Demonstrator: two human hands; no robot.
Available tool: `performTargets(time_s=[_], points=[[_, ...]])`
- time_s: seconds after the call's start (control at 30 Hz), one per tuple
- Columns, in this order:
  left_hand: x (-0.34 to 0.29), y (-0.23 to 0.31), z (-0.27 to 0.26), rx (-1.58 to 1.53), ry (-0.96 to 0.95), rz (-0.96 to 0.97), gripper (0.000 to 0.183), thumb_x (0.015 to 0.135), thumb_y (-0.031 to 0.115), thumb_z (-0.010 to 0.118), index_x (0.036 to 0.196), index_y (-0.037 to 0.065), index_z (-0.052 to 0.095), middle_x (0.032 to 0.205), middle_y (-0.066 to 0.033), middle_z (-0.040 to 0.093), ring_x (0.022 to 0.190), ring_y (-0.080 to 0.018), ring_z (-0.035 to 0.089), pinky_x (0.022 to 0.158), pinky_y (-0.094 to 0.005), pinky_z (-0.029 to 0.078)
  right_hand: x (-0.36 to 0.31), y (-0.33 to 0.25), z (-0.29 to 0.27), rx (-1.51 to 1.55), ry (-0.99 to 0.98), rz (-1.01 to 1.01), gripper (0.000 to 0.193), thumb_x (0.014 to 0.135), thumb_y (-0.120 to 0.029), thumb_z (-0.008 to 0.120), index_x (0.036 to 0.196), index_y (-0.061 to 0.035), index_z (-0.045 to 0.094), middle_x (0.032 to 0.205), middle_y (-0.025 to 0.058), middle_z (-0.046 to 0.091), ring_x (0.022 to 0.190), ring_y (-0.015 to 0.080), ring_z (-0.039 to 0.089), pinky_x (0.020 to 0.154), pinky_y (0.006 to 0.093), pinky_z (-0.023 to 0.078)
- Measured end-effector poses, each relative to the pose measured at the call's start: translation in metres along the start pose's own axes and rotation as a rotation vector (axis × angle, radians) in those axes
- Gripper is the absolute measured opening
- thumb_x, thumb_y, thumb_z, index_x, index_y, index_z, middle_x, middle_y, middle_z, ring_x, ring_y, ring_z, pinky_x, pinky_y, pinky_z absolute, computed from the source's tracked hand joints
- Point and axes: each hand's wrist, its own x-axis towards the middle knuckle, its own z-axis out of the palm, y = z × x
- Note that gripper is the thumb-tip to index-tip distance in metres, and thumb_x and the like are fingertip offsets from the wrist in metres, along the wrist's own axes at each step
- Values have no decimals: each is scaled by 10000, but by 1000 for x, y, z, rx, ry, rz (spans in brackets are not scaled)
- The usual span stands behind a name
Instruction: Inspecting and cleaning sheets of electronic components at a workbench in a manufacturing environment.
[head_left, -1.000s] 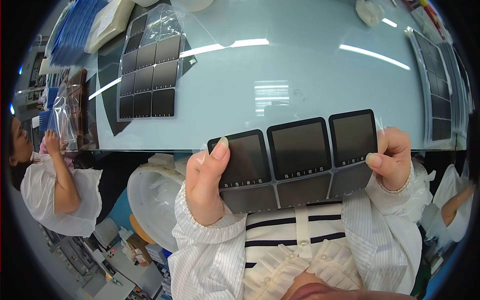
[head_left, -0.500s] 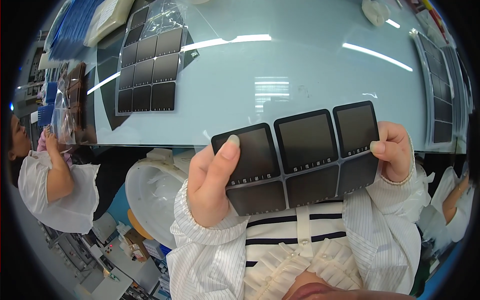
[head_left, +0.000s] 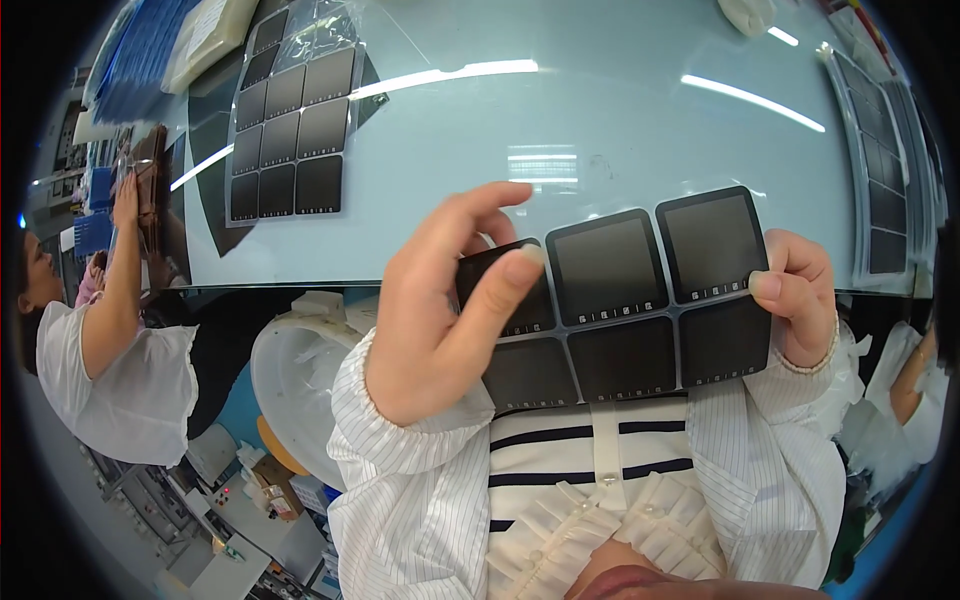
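Observation:
In front of my chest is a sheet of dark, glossy panels [head_left: 605, 265], two rows of three joined by pale strips, with small light marks under each panel. My right hand [head_left: 800, 295] pinches its right edge, thumb on the front and fingers behind. Around the left end, my left hand [head_left: 440, 300] is open, its thumb across the upper-left panel and its index finger raised above the top edge. Some of its fingers are hidden behind the sheet. Farther off on the glass-topped table [head_left: 450, 200] lies a larger sheet of similar panels [head_left: 290, 140].
A stack of panel sheets [head_left: 880, 170] stands at the right edge. Clear film [head_left: 325, 35], blue sheets [head_left: 150, 60] and a brown stack [head_left: 150, 190] sit at the left. Below the table is a white bin [head_left: 290, 390]. A co-worker [head_left: 110, 340] reaches toward the brown stack.
My left hand has loosened from the sheet's left edge and moved up and right over it, index finger lifting. The sheet has tilted slightly. The co-worker's arm has reached up to the brown stack.

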Motion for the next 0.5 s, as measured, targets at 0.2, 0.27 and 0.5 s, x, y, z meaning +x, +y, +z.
performTargets(time_s=[0.2,0.27,0.5], points=[[-1,-1,16,-113,-86,101,308,792,163,681,988,-49,573,775,-79,569,689,-132,538,625,-241,426,-4,-4,-2,27,92,12,257,737,-101,578,567,-77,387,551,-22,424,521,51,337,497,214,256],[-3,9,9,-210,-178,-73,308,806,137,652,1030,-50,554,831,-64,581,752,-104,535,686,-230,424,-7,-3,-4,-12,80,9,268,731,-107,589,567,-81,380,549,-24,422,517,50,338,497,213,260],[-7,8,13,-612,-198,-275,221,841,82,596,1018,-37,539,765,17,544,686,-44,484,616,-196,403,-12,-2,-4,-45,84,-54,298,692,-126,627,557,-93,363,540,-35,403,501,46,324,482,218,256]])
